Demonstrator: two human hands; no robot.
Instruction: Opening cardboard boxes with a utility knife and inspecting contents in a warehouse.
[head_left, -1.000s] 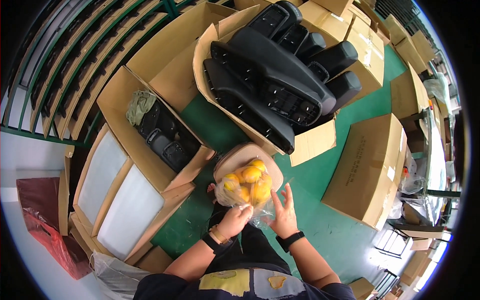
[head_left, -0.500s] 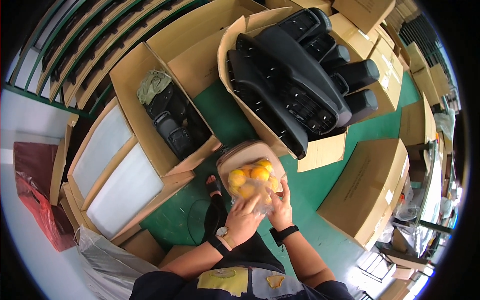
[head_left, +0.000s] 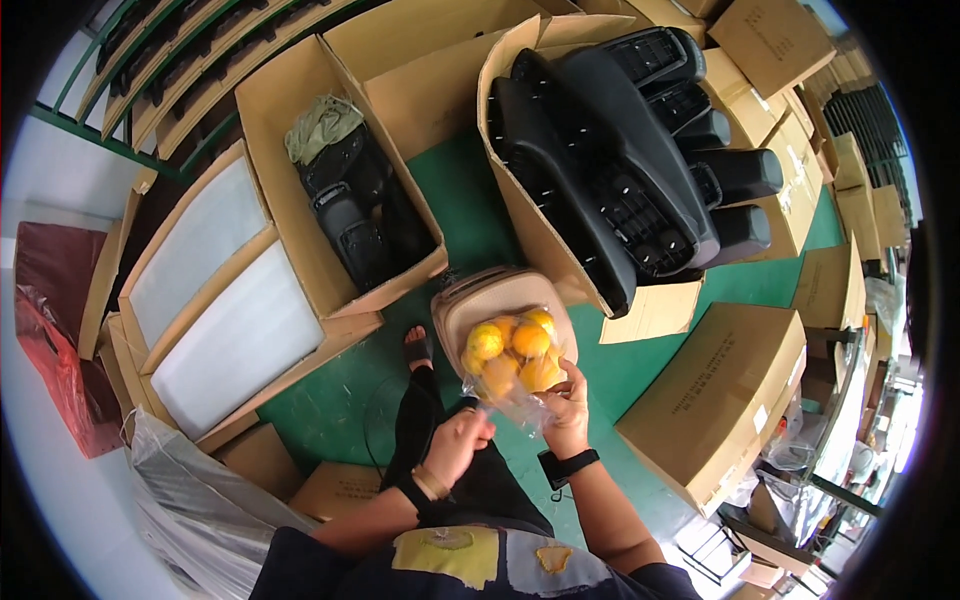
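Head view is showing both hands gripping a clear bag of oranges [head_left: 510, 352]: right hand [head_left: 568, 412] pinching its lower edge, left hand [head_left: 458, 440] clutching plastic just below-left.

Warehouse, cardboard cartons [head_left: 720, 400], black moulded parts [head_left: 640, 170]

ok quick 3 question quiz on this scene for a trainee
1. True or false: the clear bag of oranges is held with both hands.
2. What lies right under the bag? A) red sack B) beige stool C) green cloth
3. Fill in: the big open box beyond the stool holds ____ plastic parts.

Key: 1 true: left hand and right hand both grip it. 2 B. 3 black.
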